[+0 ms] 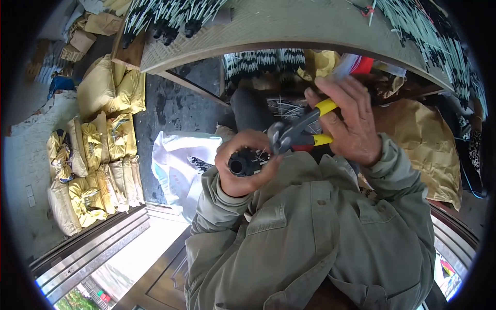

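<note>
My left hand (243, 163) is closed around a short black tube-like part (241, 165), its open round end facing the camera. My right hand (347, 121) grips the yellow handles of a pair of pliers (297, 132). The grey jaws of the pliers meet the black part just right of my left fingers. Both hands are raised close in front of my chest, over my olive green jacket (310, 232). What the jaws pinch is too small to tell.
A pale woven tabletop (289, 26) arcs across the top, with bundles of black-and-white rods (170, 18) on it. Yellow sacks (98, 155) are stacked on the floor at left. A white plastic bag (178, 160) lies near my left arm, a brown paper sack (423, 144) at right.
</note>
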Demonstrator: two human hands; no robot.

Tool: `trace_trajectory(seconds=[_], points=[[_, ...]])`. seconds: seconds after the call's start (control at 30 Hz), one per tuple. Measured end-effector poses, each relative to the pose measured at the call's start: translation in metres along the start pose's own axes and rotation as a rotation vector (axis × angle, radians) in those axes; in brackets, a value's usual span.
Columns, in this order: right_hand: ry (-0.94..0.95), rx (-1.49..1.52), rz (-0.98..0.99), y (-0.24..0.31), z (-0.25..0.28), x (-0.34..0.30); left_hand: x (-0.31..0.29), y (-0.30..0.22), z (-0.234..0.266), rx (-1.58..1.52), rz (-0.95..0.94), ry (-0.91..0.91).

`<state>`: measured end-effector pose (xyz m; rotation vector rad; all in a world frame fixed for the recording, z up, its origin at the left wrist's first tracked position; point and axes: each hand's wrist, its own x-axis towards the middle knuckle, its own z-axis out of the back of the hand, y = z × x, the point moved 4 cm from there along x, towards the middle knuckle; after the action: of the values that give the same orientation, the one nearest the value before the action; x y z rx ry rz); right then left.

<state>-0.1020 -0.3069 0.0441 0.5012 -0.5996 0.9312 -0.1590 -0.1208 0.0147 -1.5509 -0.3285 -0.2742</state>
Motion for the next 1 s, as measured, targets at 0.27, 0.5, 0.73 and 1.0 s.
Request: trace_trajectory(seconds=[0.27,0.5,0.73,1.0], points=[[-0.090,-0.633,0.289,0.002,0.015,0.008,0.004,0.002,-0.008,0.073,0.039,0.075],[-0.157,-0.618,0.237,-0.001,-0.006,0.000,0.006,0.012,-0.009,0.073,0.055,-0.007],[0.261,-0.228,0.294,-0.008,0.010,-0.001,0.000,0.021,-0.004,0.070,0.017,-0.090],[1.749,1.551,-0.851,-0.045,-0.008,-0.027,0.002,0.001,-0.016,-0.003,0.131,0.110]])
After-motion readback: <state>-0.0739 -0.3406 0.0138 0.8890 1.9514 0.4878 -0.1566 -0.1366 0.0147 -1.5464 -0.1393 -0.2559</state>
